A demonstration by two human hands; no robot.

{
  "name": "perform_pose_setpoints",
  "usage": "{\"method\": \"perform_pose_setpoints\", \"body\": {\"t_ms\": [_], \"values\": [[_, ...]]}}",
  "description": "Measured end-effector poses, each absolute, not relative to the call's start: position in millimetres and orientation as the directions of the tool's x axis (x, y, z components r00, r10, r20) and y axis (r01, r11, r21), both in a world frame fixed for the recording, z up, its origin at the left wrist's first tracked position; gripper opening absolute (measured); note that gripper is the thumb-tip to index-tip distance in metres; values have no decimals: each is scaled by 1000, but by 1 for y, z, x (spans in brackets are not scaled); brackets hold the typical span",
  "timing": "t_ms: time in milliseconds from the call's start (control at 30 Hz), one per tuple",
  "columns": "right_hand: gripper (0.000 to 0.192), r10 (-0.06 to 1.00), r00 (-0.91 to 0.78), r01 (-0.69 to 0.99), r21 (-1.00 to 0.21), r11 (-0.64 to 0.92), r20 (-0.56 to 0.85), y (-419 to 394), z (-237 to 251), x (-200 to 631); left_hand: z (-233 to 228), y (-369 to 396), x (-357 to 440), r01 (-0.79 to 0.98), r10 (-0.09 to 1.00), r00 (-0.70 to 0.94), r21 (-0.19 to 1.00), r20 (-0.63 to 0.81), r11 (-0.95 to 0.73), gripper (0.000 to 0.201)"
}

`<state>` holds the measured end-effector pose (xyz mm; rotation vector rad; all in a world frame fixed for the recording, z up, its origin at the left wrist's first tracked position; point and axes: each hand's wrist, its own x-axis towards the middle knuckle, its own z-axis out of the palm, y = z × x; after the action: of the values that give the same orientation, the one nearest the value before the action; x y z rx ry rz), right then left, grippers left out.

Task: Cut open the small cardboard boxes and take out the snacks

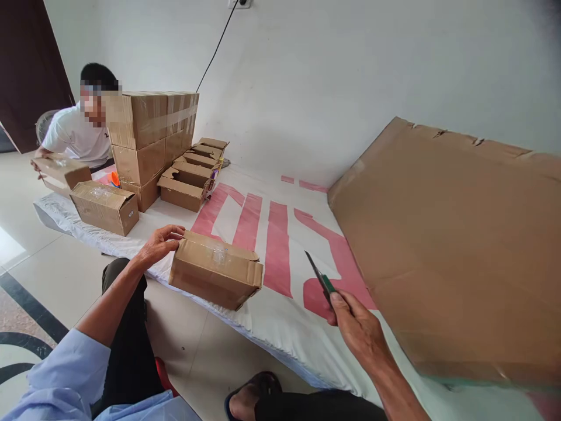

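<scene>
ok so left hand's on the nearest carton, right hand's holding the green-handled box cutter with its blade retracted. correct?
Not quite: the blade is extended, not retracted. The head view shows it sticking out past the green handle. The rest holds: left hand on the nearest carton, right hand holding the green-handled box cutter.

a plain, whitish wall (pixel 298 70), a socket (pixel 240 4) at its top edge with a black cord (pixel 218 48) which goes down slantwise, a dark brown door (pixel 33 64) at the far left, a shiny floor (pixel 170 345) of pale tiles, dark stripes (pixel 33 305) set into it, a bright patch of reflected light (pixel 9 245), a low platform (pixel 307 345) under white cloth with pinkish-red marks
</scene>
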<state>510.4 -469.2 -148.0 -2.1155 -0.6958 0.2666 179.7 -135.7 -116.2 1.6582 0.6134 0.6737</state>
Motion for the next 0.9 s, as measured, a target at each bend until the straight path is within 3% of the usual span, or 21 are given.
{"method": "perform_pose_setpoints", "body": {"t_ms": [133,300,433,533,700,900], "values": [[52,785,618,383,-890,-246,49,-427,-90,469,-125,-134,182,38,722,690,993,54,-110,40],[54,936,349,534,-829,-165,38,-383,-42,432,-126,-139,182,35,683,715,967,151,-251,20],[52,969,232,680,-727,-99,85,-362,-22,424,-128,-163,201,-85,476,835,919,277,-385,28],[53,967,229,730,-677,-93,114,-359,-14,427,-131,-184,221,-96,383,884,907,267,-410,36],[62,950,290,718,-683,-135,117,-385,-2,437,-131,-194,230,4,454,864,897,220,-442,44],[56,961,270,717,-677,-163,56,-408,6,448,-128,-193,217,12,553,800,915,232,-403,47]]}}
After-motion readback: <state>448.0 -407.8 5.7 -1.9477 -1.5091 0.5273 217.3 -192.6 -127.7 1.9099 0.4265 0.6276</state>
